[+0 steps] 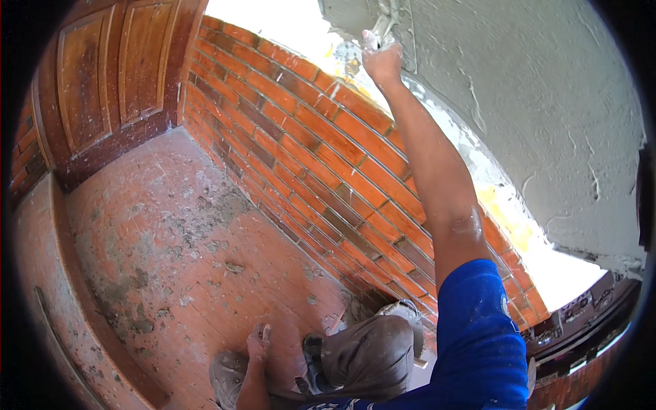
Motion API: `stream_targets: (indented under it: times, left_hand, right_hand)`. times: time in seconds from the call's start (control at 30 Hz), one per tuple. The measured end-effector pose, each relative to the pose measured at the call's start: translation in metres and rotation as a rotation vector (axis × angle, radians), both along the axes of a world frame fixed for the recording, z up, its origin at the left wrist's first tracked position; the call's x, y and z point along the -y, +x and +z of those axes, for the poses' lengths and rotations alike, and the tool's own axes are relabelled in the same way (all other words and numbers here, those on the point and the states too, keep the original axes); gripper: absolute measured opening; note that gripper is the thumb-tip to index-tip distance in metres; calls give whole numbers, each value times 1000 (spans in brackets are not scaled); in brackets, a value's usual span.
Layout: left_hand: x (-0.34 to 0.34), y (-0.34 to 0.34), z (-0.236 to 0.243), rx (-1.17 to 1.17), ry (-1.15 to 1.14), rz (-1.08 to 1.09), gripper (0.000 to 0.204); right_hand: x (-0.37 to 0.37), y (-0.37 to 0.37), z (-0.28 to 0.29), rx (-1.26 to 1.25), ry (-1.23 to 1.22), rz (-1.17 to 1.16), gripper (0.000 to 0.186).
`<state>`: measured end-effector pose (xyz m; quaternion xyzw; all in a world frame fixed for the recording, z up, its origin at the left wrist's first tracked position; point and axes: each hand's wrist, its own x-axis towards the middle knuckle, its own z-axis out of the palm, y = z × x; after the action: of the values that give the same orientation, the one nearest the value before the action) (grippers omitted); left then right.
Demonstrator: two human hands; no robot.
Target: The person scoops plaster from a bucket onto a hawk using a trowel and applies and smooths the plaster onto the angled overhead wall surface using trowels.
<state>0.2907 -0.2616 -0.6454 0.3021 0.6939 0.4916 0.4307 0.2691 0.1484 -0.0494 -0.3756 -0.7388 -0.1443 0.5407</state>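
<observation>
My right arm reaches up to the wet grey plaster [533,102] on the wall. My right hand [383,60] is closed round the handle of a plastering trowel [388,19], smeared with grey plaster. Its plate lies against the plaster surface and is hard to tell from it. Low down, my left hand [258,343] hangs beside my knee, fingers curled together, with nothing visible in them. Whitish plaster marks the skin of both hands.
Orange brick facing [314,143] covers the lower wall, below a brightly lit ledge. A wooden panelled door [102,82] stands at far left. Mortar crumbs are scattered over the reddish floor [205,273]. A plaster-smeared bucket [404,311] stands by my leg; a raised step edge [89,301] curves along the left.
</observation>
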Motion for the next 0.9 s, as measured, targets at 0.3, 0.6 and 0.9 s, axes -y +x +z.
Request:
stream_targets:
  times: [0.3,0.6,0.9]
  left_hand:
    - [11,3,17,25,62,-53,37]
    - [34,7,14,162,160,-37,40]
    - [46,9,29,259,221,-66,35]
  right_hand:
    - [82,165,-4,2,47,34,23]
    - [167,326,-2,-133,-113,36,29]
    - [283,455,5,-244,-75,-154,31]
